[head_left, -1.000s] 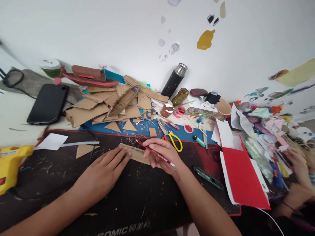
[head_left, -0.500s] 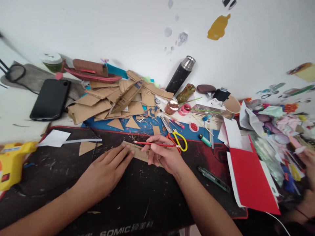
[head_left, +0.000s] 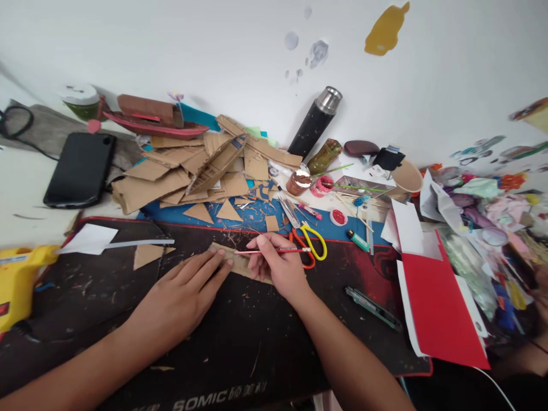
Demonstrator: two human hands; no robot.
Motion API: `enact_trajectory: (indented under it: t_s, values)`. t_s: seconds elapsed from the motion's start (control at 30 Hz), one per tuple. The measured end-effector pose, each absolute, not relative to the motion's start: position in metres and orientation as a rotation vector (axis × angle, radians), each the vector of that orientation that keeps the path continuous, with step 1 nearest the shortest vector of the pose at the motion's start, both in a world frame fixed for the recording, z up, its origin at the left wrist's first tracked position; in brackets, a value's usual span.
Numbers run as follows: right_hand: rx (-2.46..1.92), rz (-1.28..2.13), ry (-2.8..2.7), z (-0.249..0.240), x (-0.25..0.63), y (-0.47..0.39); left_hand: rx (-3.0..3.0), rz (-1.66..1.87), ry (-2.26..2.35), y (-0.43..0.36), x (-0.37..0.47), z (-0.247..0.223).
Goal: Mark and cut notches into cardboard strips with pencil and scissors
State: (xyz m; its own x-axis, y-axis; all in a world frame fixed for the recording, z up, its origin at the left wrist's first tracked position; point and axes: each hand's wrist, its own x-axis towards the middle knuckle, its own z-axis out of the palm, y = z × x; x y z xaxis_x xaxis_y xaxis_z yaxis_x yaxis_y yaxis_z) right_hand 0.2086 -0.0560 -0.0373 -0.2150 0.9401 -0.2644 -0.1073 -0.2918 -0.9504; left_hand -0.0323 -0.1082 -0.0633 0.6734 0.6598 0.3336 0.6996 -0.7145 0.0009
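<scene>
A narrow strip of brown cardboard [head_left: 240,265] lies on the black desk mat. My left hand [head_left: 184,294] rests flat over its left end, fingers stretched out and pressing it down. Between the thumb and fingers of my right hand [head_left: 282,271] is a red pencil [head_left: 291,250], its tip pointing left, at or just above the strip. The right fingers cover the strip's right part. Just beyond that hand lie scissors [head_left: 315,242] with yellow and orange handles.
Cardboard scraps [head_left: 154,182] and a red model boat [head_left: 158,128] are behind. A yellow glue gun [head_left: 19,279] lies left, a utility knife [head_left: 372,308] and red card [head_left: 440,302] right. Paint jars [head_left: 298,181] stand near a black flask [head_left: 312,123]. Another person's hand [head_left: 542,291] shows far right.
My right hand has lowered slightly, bringing the pencil tip down toward the strip, and its fingers have curled in more. My left hand stays on the cardboard.
</scene>
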Motion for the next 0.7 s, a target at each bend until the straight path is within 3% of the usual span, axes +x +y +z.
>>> enact_trajectory:
  t_s: [0.7]
  values:
    - [-1.363,1.506,-1.133,-0.037,0.198,-0.059,-2.740,-0.487,-1.102,-0.107,-0.031,-0.062]
